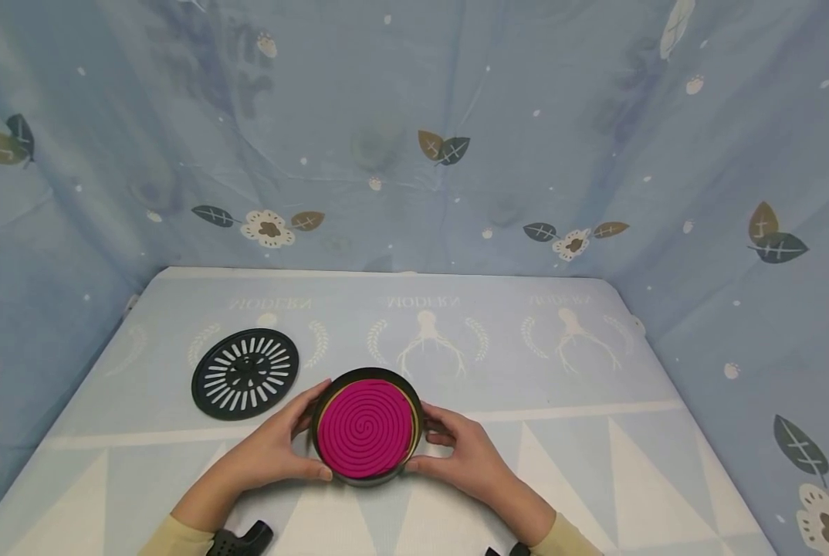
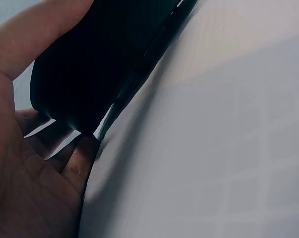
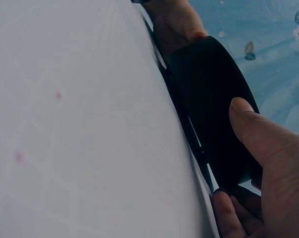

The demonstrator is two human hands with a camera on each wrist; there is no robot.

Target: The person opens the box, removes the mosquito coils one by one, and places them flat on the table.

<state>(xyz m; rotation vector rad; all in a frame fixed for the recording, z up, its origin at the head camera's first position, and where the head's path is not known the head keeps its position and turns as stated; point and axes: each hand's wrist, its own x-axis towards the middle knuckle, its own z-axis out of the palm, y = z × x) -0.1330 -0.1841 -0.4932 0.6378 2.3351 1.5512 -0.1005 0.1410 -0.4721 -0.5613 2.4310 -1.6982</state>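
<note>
A round black mosquito coil tin (image 1: 368,482) stands at the front middle of the table, with a pink spiral mosquito coil (image 1: 364,426) lying inside it. My left hand (image 1: 279,448) grips the tin's left side, thumb at the front and fingers round the back. From the opposite side my right hand (image 1: 461,454) holds it the same way. Both wrist views show the tin's dark side wall (image 3: 209,99) between thumb and fingers, close over the tabletop. Behind and left of the tin lies a black slotted lid (image 1: 209,401), flat and untouched.
A pale patterned cloth (image 1: 567,432) with triangles and printed antlers covers the table. Blue printed curtains (image 1: 387,100) rise behind it and along both sides. Black wrist straps (image 1: 244,540) show at the lower edge near the yellow sleeves (image 1: 178,538).
</note>
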